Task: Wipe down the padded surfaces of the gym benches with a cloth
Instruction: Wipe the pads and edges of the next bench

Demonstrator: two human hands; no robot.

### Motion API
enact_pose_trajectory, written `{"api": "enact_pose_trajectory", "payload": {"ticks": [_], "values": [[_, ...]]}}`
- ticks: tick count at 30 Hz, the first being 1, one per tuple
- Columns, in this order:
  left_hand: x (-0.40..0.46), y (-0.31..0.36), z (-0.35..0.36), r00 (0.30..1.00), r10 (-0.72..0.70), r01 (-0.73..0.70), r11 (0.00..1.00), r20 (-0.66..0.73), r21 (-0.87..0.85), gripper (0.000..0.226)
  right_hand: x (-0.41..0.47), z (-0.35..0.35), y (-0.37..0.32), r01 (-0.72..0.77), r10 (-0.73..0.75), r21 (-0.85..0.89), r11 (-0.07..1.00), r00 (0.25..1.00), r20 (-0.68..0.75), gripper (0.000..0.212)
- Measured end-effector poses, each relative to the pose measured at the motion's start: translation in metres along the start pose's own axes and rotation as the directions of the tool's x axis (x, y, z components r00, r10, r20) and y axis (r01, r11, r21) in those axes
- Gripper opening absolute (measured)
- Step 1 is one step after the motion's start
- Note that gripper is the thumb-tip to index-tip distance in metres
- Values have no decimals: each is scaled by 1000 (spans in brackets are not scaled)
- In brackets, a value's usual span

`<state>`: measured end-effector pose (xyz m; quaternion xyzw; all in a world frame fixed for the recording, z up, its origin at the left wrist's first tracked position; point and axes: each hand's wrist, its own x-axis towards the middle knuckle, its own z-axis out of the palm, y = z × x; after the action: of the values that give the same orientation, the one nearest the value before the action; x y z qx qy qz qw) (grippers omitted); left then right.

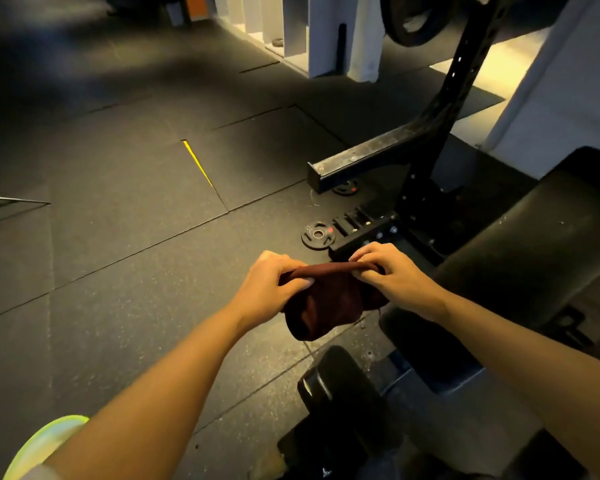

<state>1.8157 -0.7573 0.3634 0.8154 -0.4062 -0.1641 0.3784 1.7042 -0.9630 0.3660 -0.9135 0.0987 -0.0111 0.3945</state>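
You hold a dark red cloth [329, 303] up in front of you, just below the centre of the frame. Your left hand [274, 289] pinches its upper left edge, fingers curled over the fabric and thumb on the near side. Your right hand [392, 268] pinches the upper right edge the same way, so the top edge runs stretched between both hands while the rest hangs down in loose folds. The cloth is in the air, above the floor [136, 254] and apart from the padding.

The black bench pad [534, 244] lies at the right of the frame, its surface bare, with a smaller black pad [343, 386] at lower centre. Above the hands, a small weight plate [317, 234] lies flat on the floor beside the black rack frame [440, 116]; a second small plate [346, 187] lies further up, by the frame's foot. A yellow-green shoe [45, 441] shows at the lower left corner.
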Motion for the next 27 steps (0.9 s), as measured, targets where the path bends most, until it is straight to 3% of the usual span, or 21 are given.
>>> {"api": "enact_pose_trajectory", "payload": {"ticks": [5, 10, 12, 16, 20, 22, 24, 27], "values": [[68, -11, 16, 1000, -8, 11, 992, 19, -127, 14, 18, -15, 25, -174, 234, 271, 947, 950, -208, 20], [143, -33, 15, 964, 89, -6, 951, 252, -311, 12, 40, -13, 36, -319, 429, 318, 893, 819, -382, 15], [168, -43, 10, 905, 204, -33, 909, 373, -416, 12, 46, -4, 37, -396, 508, 321, 860, 727, -462, 16], [197, -58, -5, 705, 391, -48, 859, 591, -510, 10, 71, 20, 22, -551, 611, 293, 781, 580, -539, 22], [213, -66, -6, 659, 491, -105, 810, 569, -577, 16, 106, 36, -6, -438, 730, 584, 684, 437, -526, 21], [221, -63, 4, 642, 506, -134, 814, 576, -566, 21, 109, 39, -13, -349, 793, 713, 608, 307, -526, 7], [227, -56, 20, 571, 535, -142, 812, 623, -566, 20, 96, 39, -11, -281, 818, 768, 575, 210, -535, 14], [232, -39, 51, 407, 623, -177, 771, 668, -612, 15, 67, 38, -5, -221, 876, 848, 482, 142, -461, 26]]}}
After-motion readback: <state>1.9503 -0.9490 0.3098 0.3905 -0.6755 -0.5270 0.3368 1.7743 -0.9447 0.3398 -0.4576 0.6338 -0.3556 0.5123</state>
